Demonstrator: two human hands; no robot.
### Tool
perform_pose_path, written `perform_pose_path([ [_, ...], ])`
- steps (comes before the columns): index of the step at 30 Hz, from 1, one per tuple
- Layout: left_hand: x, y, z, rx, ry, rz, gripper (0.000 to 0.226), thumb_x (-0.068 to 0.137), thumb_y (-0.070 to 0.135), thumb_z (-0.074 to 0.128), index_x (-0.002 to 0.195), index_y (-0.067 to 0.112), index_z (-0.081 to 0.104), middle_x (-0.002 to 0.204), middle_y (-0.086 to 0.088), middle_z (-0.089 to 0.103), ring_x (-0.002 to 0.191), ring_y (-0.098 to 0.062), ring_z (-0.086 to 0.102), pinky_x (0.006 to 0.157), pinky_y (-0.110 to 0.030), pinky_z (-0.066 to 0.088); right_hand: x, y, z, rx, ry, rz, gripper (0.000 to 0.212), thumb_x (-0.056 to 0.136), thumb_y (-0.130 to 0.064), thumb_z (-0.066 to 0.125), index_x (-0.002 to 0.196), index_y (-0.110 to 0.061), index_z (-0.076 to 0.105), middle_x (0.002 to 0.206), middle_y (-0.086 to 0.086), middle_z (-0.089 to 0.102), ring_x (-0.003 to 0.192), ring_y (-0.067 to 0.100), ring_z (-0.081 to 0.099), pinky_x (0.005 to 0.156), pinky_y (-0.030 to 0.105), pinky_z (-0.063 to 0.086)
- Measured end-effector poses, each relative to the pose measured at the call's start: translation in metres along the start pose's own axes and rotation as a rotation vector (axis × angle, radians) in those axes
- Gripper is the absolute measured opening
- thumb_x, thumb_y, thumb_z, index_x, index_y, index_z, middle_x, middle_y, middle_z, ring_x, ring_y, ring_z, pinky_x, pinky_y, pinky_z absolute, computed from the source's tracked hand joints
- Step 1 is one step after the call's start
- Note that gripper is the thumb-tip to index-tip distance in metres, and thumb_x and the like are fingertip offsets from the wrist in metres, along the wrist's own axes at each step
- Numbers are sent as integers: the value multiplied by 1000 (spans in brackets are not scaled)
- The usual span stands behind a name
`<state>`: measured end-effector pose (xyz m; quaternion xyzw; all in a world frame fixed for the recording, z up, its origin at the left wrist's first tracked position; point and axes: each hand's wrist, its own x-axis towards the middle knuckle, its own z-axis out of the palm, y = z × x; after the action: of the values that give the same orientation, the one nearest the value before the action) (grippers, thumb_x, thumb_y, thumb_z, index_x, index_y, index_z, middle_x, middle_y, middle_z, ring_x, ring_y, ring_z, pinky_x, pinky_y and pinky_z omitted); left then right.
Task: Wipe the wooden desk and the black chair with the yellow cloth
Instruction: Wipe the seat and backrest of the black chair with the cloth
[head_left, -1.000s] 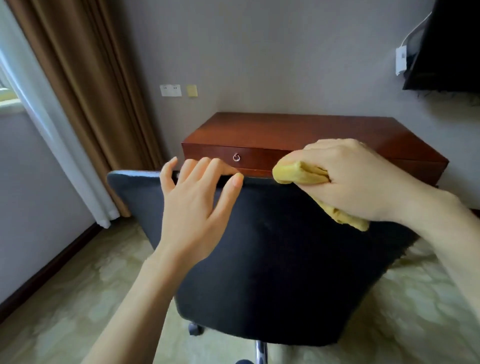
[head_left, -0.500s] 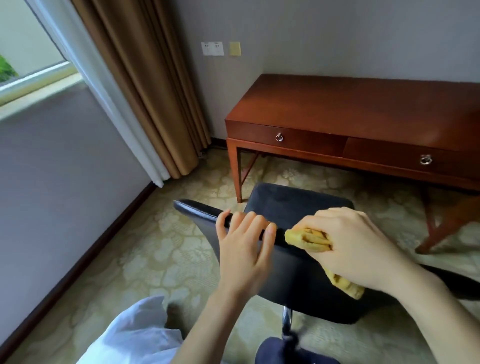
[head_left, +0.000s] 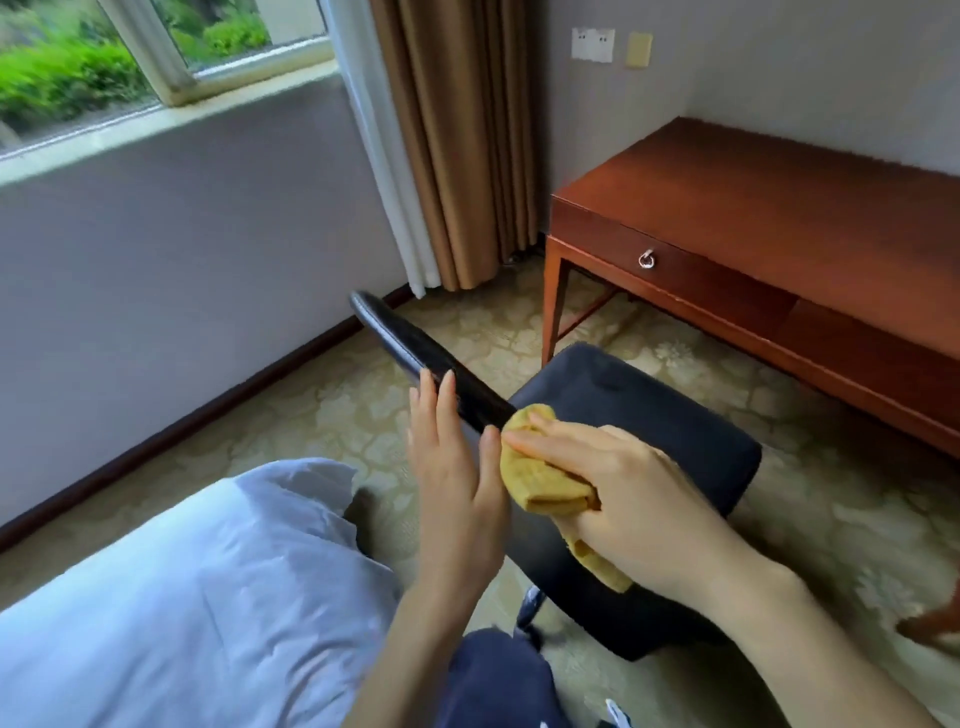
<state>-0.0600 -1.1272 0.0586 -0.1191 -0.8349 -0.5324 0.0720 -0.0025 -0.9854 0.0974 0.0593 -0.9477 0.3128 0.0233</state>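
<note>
**dustbunny_88:** How's the crumpled yellow cloth (head_left: 540, 480) going to behave on the black padded swivel chair (head_left: 644, 410)?

**mopguy:** It looks soft, light and floppy, so it should mould to that rounded top edge of the backrest (head_left: 408, 340), which is right where it's sitting now. The right hand (head_left: 639, 506) has its fingers curled round the wad and is pressing it onto the edge, with a tail hanging out below the palm. A bunched grip like that seems right to me, since a loose one would probably just drag.

**dustbunny_88:** And the chair itself?

**mopguy:** I'd guess it rolls or spins, because there's a shiny metal base leg (head_left: 527, 608) underneath. The left hand (head_left: 452, 467) lies flat on the backrest just beside the cloth, fingers straight and close together, gripping nothing. It's probably steadying the chair.

**dustbunny_88:** Anything in the way?

**mopguy:** Not much. The reddish-brown wooden desk (head_left: 779, 208) stands near the seat, its metal ring pull (head_left: 646, 259) facing the chair. The tan curtain (head_left: 467, 130) hangs well apart in the corner. If the seat swings, it could bump the desk leg (head_left: 553, 306).
</note>
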Motion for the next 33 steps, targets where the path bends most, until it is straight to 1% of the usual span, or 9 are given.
perform_pose_path([
  [2,-21,12,9,12,34,-66,65,85,59,28,145,40,9,155,21,-5,142,7,-10,121,-40,4,-16,9,-6,14,-52,-51,62,89,-26,60,137,-55,33,146,-24,36,122,8,44,103,32,42],
  [5,-45,27,21,19,59,-126,64,85,59,29,142,46,3,151,25,-16,143,5,-10,121,-39,6,-37,20,-12,85,-56,-107,65,89,-28,62,126,-65,24,146,-26,33,123,8,43,102,20,34],
  [10,-74,41,38,66,-1,-135,61,89,58,24,144,45,0,155,22,-13,141,8,-13,118,-27,0,-60,37,-12,197,-26,-107,64,87,-27,64,121,-70,30,142,-32,30,131,4,39,106,20,32],
  [13,-75,42,37,163,-31,-181,62,91,56,19,147,42,-3,157,22,-10,142,5,-13,118,-29,-3,-62,38,-12,177,-12,-115,58,88,-33,61,125,-67,33,141,-32,30,130,4,40,102,17,31],
  [18,-76,38,34,363,-36,-179,66,86,62,4,148,42,-7,155,24,-14,144,-1,-11,119,-38,-1,-59,38,-9,146,40,-121,51,82,-47,53,132,-50,44,143,-21,43,125,6,48,97,28,46],
  [22,-75,36,36,342,-27,-159,64,90,57,9,149,38,-6,156,21,-13,144,2,-8,120,-40,5,-56,41,-9,175,63,-132,54,78,-55,46,132,-52,41,139,-25,46,124,0,47,97,30,48],
  [27,-74,37,38,258,-21,-153,57,95,48,22,144,45,-8,155,24,-12,142,7,-8,120,-41,4,-53,43,-7,193,81,-148,54,78,-55,49,132,-49,44,133,-23,51,120,0,50,94,33,51],
  [29,-72,39,37,187,-13,-172,58,94,50,25,144,45,-4,155,24,-9,144,3,-6,120,-43,6,-53,46,-7,185,62,-174,54,80,-52,51,133,-46,45,134,-22,51,121,0,49,95,33,50],
  [33,-76,46,39,225,65,-230,68,87,57,23,148,39,-1,158,17,-1,145,-4,-7,120,-45,6,-62,54,-7,192,50,-220,55,82,-51,49,136,-45,42,132,-22,51,115,4,51,94,28,47],
])
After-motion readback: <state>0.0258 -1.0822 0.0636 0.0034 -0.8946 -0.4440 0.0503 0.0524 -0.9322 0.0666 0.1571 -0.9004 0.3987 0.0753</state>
